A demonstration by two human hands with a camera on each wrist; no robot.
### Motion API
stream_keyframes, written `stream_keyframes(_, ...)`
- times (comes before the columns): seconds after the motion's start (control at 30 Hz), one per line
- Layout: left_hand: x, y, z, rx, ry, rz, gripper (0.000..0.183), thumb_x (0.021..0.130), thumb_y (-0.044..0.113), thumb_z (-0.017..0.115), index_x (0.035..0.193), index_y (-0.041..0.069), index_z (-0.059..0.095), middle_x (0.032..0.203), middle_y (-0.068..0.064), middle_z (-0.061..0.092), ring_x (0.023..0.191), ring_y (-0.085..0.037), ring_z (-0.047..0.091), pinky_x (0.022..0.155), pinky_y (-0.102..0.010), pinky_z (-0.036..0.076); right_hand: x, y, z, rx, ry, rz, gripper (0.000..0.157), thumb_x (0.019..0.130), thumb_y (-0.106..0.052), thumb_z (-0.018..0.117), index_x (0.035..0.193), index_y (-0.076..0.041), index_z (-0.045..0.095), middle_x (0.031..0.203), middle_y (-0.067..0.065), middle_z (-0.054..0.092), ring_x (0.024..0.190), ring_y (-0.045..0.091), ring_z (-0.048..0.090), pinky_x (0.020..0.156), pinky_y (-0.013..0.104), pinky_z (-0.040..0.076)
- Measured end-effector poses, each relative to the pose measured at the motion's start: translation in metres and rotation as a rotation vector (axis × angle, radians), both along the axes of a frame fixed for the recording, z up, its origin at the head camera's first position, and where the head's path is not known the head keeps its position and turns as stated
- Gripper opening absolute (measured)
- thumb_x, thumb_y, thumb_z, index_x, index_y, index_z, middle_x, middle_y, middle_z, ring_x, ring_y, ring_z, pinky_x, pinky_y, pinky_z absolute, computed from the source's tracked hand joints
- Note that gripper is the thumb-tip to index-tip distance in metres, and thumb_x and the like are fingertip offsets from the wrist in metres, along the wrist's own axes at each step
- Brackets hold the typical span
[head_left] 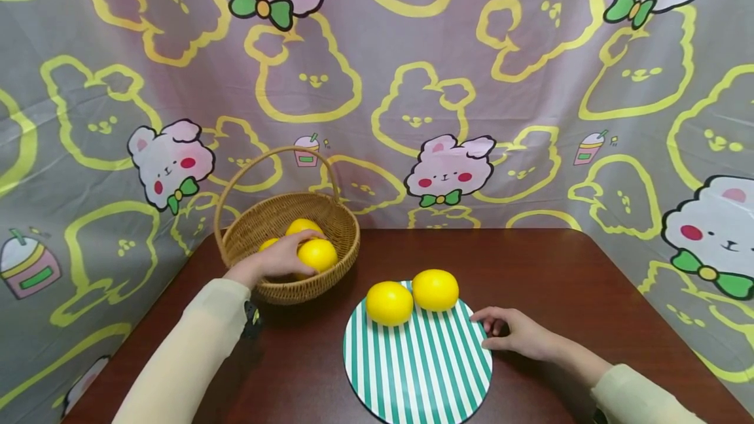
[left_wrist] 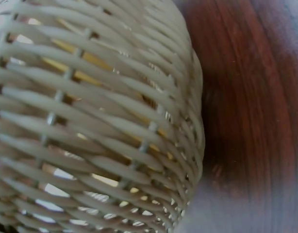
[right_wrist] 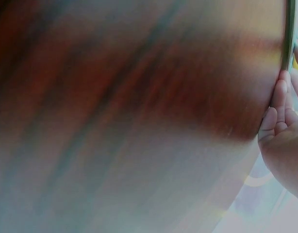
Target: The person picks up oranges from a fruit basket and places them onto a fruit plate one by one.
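Inside the wicker basket (head_left: 306, 290), my left hand (head_left: 279, 258) grips a lemon (head_left: 319, 255), with its fingers over the top and the thumb low at the near side. Another lemon (head_left: 303, 226) lies behind that hand, and part of a third (head_left: 268, 243) shows to its left. In the left wrist view the basket's woven wall (left_wrist: 91, 116) hides the hand. My right hand (head_left: 518, 334) rests on the table at the right rim of a round green-and-white striped plate (head_left: 418, 371), fingers loosely bent and fingertips at the edge. Two lemons (head_left: 389, 303) (head_left: 435, 290) sit side by side on the plate's far part.
The basket's tall arched handle (head_left: 253, 161) rises over its opening. The dark reddish-brown wooden table (head_left: 530, 267) reaches back to a cartoon-patterned cloth (head_left: 377, 103), which hangs behind it and along both sides.
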State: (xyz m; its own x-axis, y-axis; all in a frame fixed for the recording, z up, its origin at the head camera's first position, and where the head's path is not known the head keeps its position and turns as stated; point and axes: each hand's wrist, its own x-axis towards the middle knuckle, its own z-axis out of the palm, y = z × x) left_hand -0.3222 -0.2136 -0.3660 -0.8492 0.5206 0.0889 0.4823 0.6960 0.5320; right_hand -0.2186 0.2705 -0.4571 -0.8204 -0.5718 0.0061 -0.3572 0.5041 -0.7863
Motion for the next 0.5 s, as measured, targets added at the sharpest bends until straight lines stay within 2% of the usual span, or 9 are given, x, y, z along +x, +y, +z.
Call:
stream_keyframes(0.2,0.000,-0.002,0.007,0.069,0.040,-0.001,0.074,0.071,0.026,0.084,0.135,0.009,0.052,0.124,-0.014,0.057,0.102,-0.029,0.055,0.084,-0.044,0.044,0.000,0.000,0.001,0.018,0.004,-0.005,0.040,0.088,-0.019,0.073,0.122,-0.004,0.060,0.091,0.004,0.054,0.078,0.013,0.052,0.070,0.024,0.045)
stream_keyframes(0.5,0.005,-0.005,0.014,0.172,0.014,0.048,0.078,0.074,0.026,0.085,0.140,0.009,0.047,0.128,-0.014,0.057,0.105,-0.029,0.056,0.087,-0.047,0.045,0.002,-0.001,0.003,0.001,0.004,-0.002,0.039,0.088,-0.015,0.073,0.122,-0.002,0.060,0.091,0.003,0.054,0.077,0.013,0.051,0.069,0.024,0.045)
